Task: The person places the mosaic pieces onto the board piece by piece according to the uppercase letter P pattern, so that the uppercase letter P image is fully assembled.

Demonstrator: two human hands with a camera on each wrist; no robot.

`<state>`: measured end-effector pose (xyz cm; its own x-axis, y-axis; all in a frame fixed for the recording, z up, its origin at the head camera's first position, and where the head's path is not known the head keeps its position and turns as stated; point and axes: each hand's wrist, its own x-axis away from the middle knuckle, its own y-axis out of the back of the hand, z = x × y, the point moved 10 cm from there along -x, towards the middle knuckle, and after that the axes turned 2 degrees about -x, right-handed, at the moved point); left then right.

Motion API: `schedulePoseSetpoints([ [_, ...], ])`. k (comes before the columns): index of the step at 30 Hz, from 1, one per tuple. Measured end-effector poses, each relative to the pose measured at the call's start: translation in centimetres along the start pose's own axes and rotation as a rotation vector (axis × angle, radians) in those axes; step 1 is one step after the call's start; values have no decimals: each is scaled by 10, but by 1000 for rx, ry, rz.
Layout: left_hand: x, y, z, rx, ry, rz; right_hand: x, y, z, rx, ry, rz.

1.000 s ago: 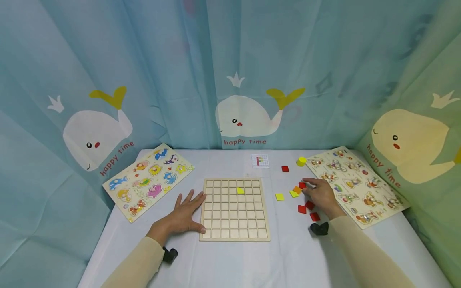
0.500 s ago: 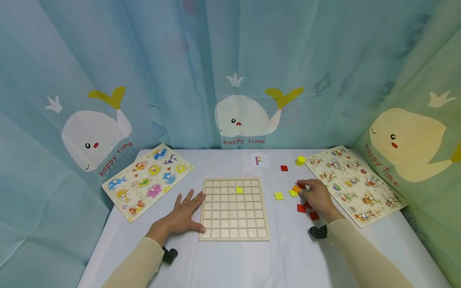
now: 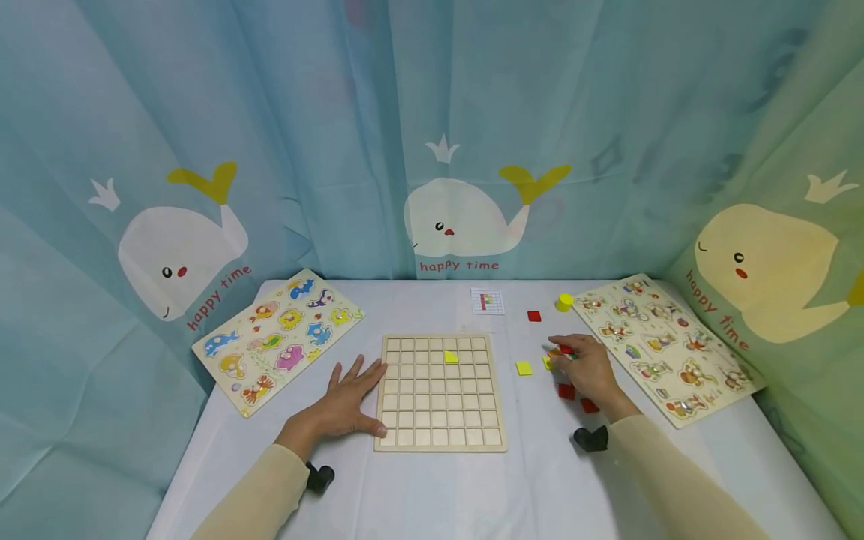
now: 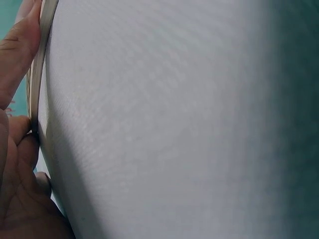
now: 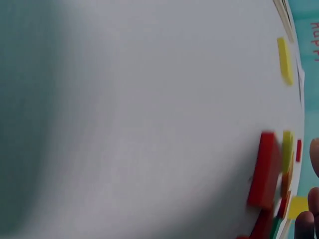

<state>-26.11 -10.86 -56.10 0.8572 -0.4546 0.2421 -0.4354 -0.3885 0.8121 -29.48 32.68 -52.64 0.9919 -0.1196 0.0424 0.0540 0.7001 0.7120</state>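
Observation:
In the head view, my left hand (image 3: 347,405) lies spread at the left edge of a wooden grid board (image 3: 439,444), its fingertips and thumb touching the rim. One yellow tile (image 3: 451,357) sits in a cell of the board. Over a scatter of square tiles hovers my right hand (image 3: 592,369), thumb and index finger parted around an orange tile (image 3: 554,352). A red tile (image 3: 567,349) shows beneath the fingers, and a yellow tile (image 3: 547,363) is partly covered by the thumb. In the right wrist view, the fingertips (image 5: 314,196) appear apart from the red tile (image 5: 264,172).
Another yellow tile (image 3: 523,368) lies between board and hand. Further back are a red tile (image 3: 534,316), a yellow cylinder (image 3: 564,302) and a printed pattern card (image 3: 487,301). Picture puzzle boards stand at left (image 3: 280,337) and right (image 3: 664,349). Curtains surround the table.
My right hand has shifted slightly left, from over the red tile toward the orange tile, covering more of the yellow tile beside it. The left hand and grid board stay put.

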Motion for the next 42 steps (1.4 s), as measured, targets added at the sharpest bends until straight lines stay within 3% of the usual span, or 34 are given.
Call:
schedulePoseSetpoints([
  [9,1,1,-1,-1,-15,-3,5,-22,19,-59,45,86],
  [24,-1,1,0,2,-6,-10,6,-32,17,-25,40,120],
  [32,-1,0,1,4,-9,-5,4,-24,13,-10,49,116],
  [42,-1,-1,1,-5,3,2,-6,-4,-14,-5,17,145],
])
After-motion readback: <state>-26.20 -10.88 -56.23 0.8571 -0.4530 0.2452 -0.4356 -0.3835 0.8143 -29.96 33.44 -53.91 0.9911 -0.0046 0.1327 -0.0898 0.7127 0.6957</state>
